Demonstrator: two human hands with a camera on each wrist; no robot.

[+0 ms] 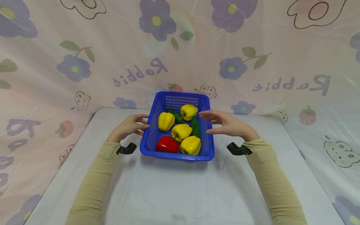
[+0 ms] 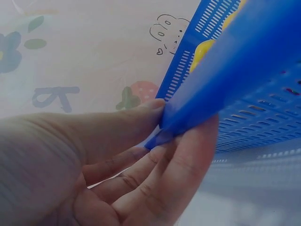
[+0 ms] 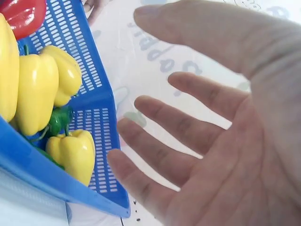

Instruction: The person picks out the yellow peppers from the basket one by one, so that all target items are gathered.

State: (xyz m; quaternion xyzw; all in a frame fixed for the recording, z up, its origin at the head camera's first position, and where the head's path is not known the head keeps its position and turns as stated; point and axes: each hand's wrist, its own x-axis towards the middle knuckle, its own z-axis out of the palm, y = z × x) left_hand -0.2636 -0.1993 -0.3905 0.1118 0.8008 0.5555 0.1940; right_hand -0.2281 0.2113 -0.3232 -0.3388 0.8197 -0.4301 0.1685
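A blue plastic basket (image 1: 177, 157) stands on the table with several yellow bell peppers (image 1: 181, 132), a red bell pepper (image 1: 167, 144) and two dark green, long vegetables (image 1: 195, 127) inside. My left hand (image 1: 129, 126) pinches the basket's left rim; in the left wrist view the thumb (image 2: 136, 113) lies on the rim's edge and the fingers are under it. On the basket's right side is my right hand (image 1: 226, 123), its fingers spread and holding nothing. The right wrist view shows a gap between these fingertips (image 3: 123, 127) and the basket wall (image 3: 101, 136).
A white-covered table (image 1: 180, 193) spreads around the basket. Behind it and along both sides hangs a pink curtain (image 1: 191, 62) printed with flowers, strawberries and mirrored lettering, close to the basket's far edge. Dark curved pieces (image 1: 238, 149) sit at both wrists.
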